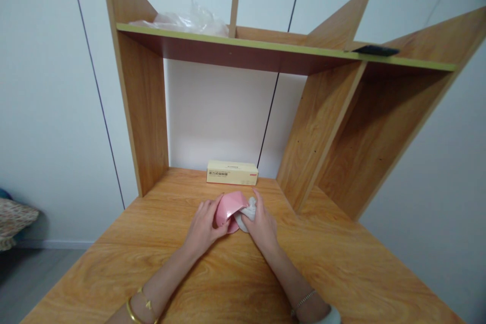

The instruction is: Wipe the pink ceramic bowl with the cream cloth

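Observation:
My left hand (204, 228) grips a pink bowl (228, 206), tilted on its side just above the wooden desk (159, 243). My right hand (261, 225) presses a crumpled white cloth (247, 210) against the bowl's right side. Both hands meet at the middle of the desk, in front of a long cream box (232, 172).
The cream box lies at the back of the desk against the white wall. A wooden hutch rises above, with a green-edged shelf (266, 48) holding a clear plastic bag (186, 21) on the left and a dark flat object (375, 50) on the right. A slanted wooden divider (322, 126) stands right of the hands.

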Demonstrator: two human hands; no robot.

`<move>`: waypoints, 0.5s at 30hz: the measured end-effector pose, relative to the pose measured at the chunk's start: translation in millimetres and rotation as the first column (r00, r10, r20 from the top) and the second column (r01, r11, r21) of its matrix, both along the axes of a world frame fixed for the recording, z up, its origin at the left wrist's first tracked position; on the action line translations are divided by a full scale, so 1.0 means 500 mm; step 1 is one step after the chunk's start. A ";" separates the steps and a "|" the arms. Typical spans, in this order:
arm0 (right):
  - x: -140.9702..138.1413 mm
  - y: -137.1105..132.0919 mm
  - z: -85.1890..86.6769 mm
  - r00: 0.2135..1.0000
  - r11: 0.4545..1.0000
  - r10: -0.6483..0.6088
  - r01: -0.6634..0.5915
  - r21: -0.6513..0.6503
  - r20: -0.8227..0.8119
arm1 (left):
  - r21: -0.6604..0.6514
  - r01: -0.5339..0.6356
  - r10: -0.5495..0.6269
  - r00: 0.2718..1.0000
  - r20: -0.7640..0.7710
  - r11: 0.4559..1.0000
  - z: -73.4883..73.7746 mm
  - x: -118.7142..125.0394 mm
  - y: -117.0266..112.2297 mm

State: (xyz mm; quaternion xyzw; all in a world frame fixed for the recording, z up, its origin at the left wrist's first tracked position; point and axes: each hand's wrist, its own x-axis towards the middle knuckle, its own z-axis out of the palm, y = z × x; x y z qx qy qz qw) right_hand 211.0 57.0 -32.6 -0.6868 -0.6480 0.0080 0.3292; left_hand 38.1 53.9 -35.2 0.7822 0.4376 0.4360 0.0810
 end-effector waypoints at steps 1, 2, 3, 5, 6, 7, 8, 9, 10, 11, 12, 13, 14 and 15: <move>0.000 0.001 -0.002 1.000 1.000 0.010 -0.010 -0.014 -0.005 | 0.000 0.004 -0.004 1.000 -0.009 1.000 0.001 0.000 0.000; -0.001 0.002 -0.004 1.000 0.999 0.019 -0.020 -0.026 -0.015 | -0.001 0.005 -0.005 1.000 -0.009 1.000 0.002 0.000 0.000; -0.001 0.003 -0.006 0.999 0.999 0.026 -0.027 -0.032 -0.027 | -0.005 0.006 -0.006 1.000 -0.004 1.000 0.003 0.000 0.000; -0.001 0.005 -0.009 0.997 0.999 0.031 -0.033 -0.029 -0.064 | -0.024 0.002 -0.001 1.000 0.025 1.000 0.004 0.001 -0.001; 0.000 0.006 -0.011 0.995 0.999 0.028 -0.030 -0.026 -0.093 | -0.035 -0.001 0.002 0.999 0.044 0.999 0.004 0.002 -0.001; 0.001 0.008 -0.013 0.991 0.999 0.019 -0.023 -0.025 -0.132 | -0.049 -0.003 0.006 0.998 0.060 0.999 0.003 0.003 -0.001; 0.003 0.010 -0.015 0.984 1.000 0.011 -0.015 -0.021 -0.177 | -0.066 -0.003 0.008 0.998 0.070 0.998 0.001 0.005 -0.002; 0.005 0.013 -0.017 0.975 1.000 0.007 -0.009 -0.010 -0.223 | -0.087 -0.002 0.009 0.997 0.075 0.996 -0.001 0.006 -0.002; 0.007 0.015 -0.020 0.964 1.000 0.009 -0.008 0.008 -0.267 | -0.113 0.002 0.006 0.997 0.076 0.994 -0.005 0.007 -0.003; 0.009 0.018 -0.022 0.953 0.999 0.018 -0.009 0.031 -0.302 | -0.141 0.017 -0.006 0.997 0.075 0.990 -0.009 0.008 -0.003; 0.011 0.020 -0.025 0.945 0.998 0.032 -0.015 0.055 -0.326 | -0.168 0.039 -0.026 0.997 0.077 0.985 -0.013 0.009 -0.003; 0.012 0.021 -0.026 0.940 0.997 0.047 -0.024 0.072 -0.338 | -0.190 0.063 -0.047 0.995 0.089 0.980 -0.017 0.010 -0.002; 0.013 0.021 -0.027 0.939 0.996 0.062 -0.038 0.078 -0.338 | -0.206 0.085 -0.063 0.992 0.112 0.975 -0.022 0.011 -0.001; 0.012 0.020 -0.028 0.942 0.996 0.070 -0.048 0.073 -0.328 | -0.216 0.102 -0.073 0.987 0.141 0.971 -0.026 0.011 0.001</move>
